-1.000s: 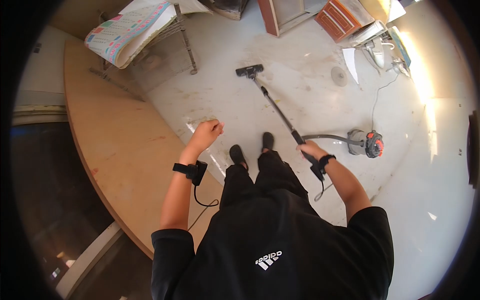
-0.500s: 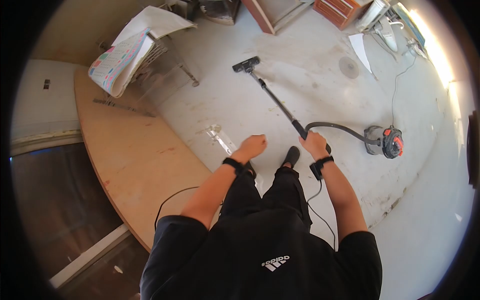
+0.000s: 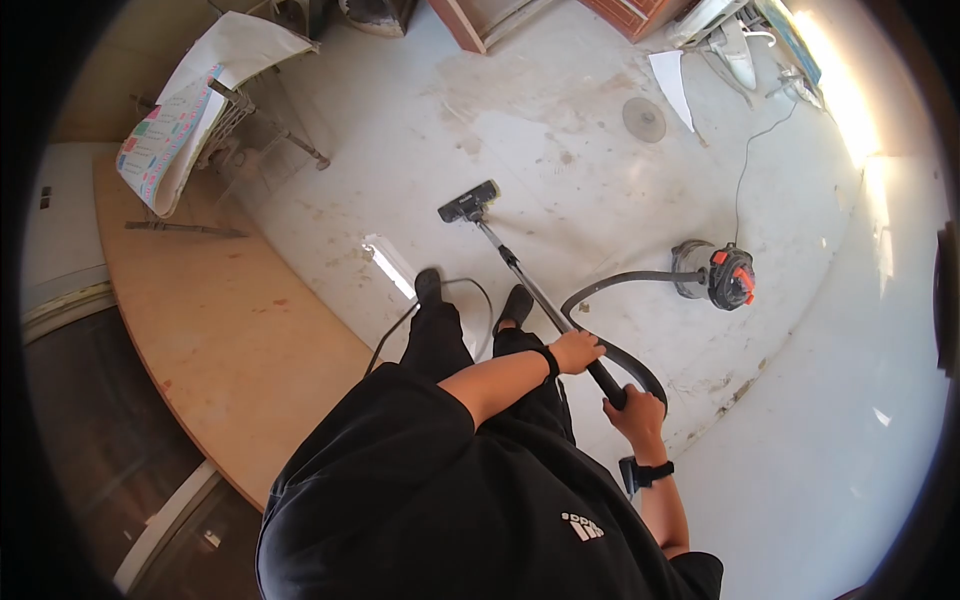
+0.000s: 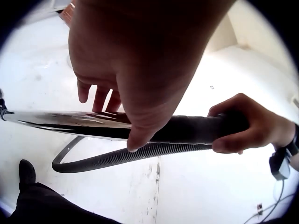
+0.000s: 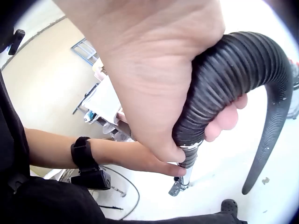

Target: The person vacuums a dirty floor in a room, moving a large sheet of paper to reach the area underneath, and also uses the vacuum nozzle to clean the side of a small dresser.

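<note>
A vacuum cleaner wand [image 3: 538,295] slants over the pale floor, its black floor nozzle [image 3: 468,202] out ahead of the feet. My left hand [image 3: 577,352] holds the upper wand; in the left wrist view its thumb [image 4: 139,136] lies across the near side while the fingers reach over the far side. Behind it, my right hand [image 3: 637,415] grips the ribbed black hose [image 5: 217,79] at the wand's top end, fingers curled round it. From there the hose loops forward to the grey and orange vacuum cleaner [image 3: 722,275] standing on the right.
A brown board [image 3: 215,310] lies along the left side. Beyond its far end stands a metal rack [image 3: 290,135] with printed sheets [image 3: 165,140] on it. A round floor cover [image 3: 644,119], a white shard [image 3: 672,85] and wooden furniture [image 3: 625,15] are farther off. A cable [image 3: 470,282] loops near the feet.
My left hand has come across from the left, empty, onto the wand. My right hand has drawn back toward the body, and the nozzle has come nearer the feet.
</note>
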A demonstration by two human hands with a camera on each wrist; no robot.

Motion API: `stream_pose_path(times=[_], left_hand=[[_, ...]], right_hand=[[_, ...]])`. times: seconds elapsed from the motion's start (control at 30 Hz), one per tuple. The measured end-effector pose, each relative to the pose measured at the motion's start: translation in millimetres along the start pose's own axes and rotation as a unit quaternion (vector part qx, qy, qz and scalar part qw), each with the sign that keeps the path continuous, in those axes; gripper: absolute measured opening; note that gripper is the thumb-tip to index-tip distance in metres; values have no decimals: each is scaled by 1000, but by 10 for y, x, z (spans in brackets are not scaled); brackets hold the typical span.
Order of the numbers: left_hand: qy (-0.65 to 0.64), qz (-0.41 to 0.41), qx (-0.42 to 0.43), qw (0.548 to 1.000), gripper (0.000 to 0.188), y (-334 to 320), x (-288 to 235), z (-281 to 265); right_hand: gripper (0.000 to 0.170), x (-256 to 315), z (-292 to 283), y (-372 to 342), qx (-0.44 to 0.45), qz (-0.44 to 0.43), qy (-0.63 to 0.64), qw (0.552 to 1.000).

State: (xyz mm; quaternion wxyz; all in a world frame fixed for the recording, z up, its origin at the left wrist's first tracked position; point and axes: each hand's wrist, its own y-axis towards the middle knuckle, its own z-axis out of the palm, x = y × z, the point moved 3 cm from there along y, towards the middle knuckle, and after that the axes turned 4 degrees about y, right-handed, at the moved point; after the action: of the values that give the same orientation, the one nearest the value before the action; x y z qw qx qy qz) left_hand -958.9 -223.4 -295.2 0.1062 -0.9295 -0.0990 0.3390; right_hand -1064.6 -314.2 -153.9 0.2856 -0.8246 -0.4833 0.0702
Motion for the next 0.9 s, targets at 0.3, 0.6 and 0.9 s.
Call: stream_pose_path(times=[0.3,0.6,0.9], left_hand=[[-99,-374,-167,907,61,-809,1962,-1153],[-208,-444,-151,858,65,-1537,3147,-2000],[-177,-368,-158,899,70,-1119,2748,-2006]], right_hand=[[46,1900,-218,1887,-26,-59,11,998],[48,3379,-735,3433,-52,-47,21,997],[54,2462,-513,3006,-17,0,-3,1000]])
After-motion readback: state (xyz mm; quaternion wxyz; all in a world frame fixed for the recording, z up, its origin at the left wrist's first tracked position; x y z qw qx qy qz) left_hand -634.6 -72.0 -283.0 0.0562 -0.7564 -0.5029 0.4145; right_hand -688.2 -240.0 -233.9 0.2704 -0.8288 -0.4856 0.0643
